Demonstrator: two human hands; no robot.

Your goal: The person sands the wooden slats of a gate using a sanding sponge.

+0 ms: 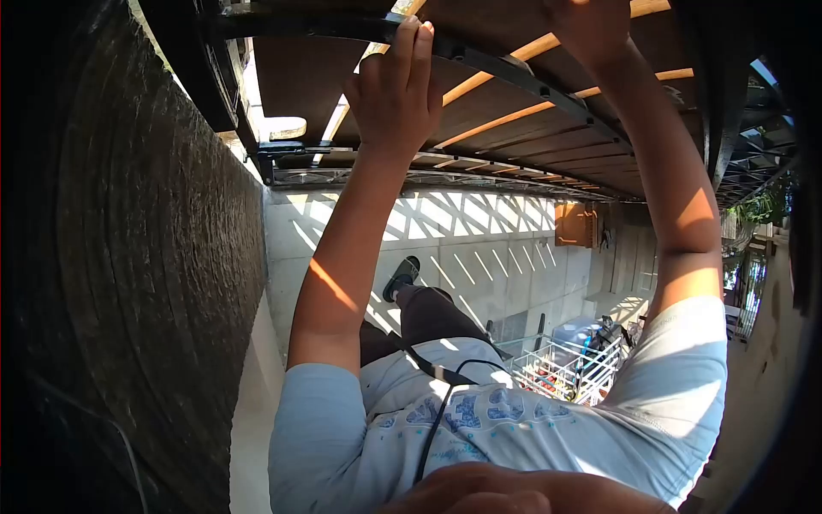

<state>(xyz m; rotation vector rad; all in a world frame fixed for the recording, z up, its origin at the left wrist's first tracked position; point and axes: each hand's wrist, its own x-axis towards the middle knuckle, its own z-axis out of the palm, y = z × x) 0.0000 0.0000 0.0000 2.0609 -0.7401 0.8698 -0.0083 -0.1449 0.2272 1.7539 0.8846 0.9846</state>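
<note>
My left hand (398, 98) is raised against a black metal bar (505, 70) that crosses a panel of brown slats (300, 73). Two of its fingers stretch up together over the bar, while the others bend beside them. My right hand (591, 32) is held higher, in front of the slats, and the top edge cuts it off. Its fingers look curled in; whatever they hold, if anything, is hidden. Light comes through the gaps between the slats.
A rough dark wall (163, 214) rises close on the left. Striped sunlight falls on the concrete floor (479, 265). A white wire rack (574, 368) with assorted items stands at my right side. Farther off is an orange-brown box (575, 224).
</note>
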